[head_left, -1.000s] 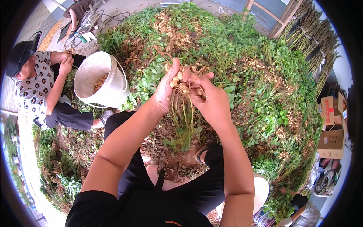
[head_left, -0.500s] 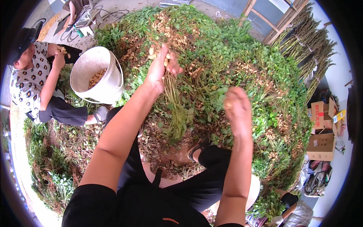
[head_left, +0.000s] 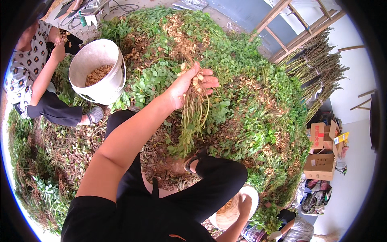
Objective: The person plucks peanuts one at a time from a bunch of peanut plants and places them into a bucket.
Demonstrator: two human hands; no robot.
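Note:
My left hand (head_left: 195, 85) is raised in front of me, palm up, holding an uprooted peanut plant (head_left: 193, 119). Its fingers are partly stretched out, and the thumb lies over the plant. Pale peanut pods (head_left: 196, 80) cluster across the palm, while the green stems hang below the hand. Down at my right side, my right hand (head_left: 244, 202) reaches into a white bucket (head_left: 253, 194) with peanuts (head_left: 226, 206) in it. The fingers of that hand cannot be made out.
Heaped peanut plants (head_left: 238, 101) spread all around. At left, a seated person (head_left: 34, 68) handles pods beside another white bucket (head_left: 98, 48) containing peanuts. Another person (head_left: 296, 230) is at lower right. Cardboard boxes (head_left: 320, 165) and dried stalk bundles (head_left: 316, 68) stand along the right wall.
My right hand has swung from in front of me down to the bucket at my right. My left hand has shifted slightly right and lower with the peanut plant, its fingers straighter.

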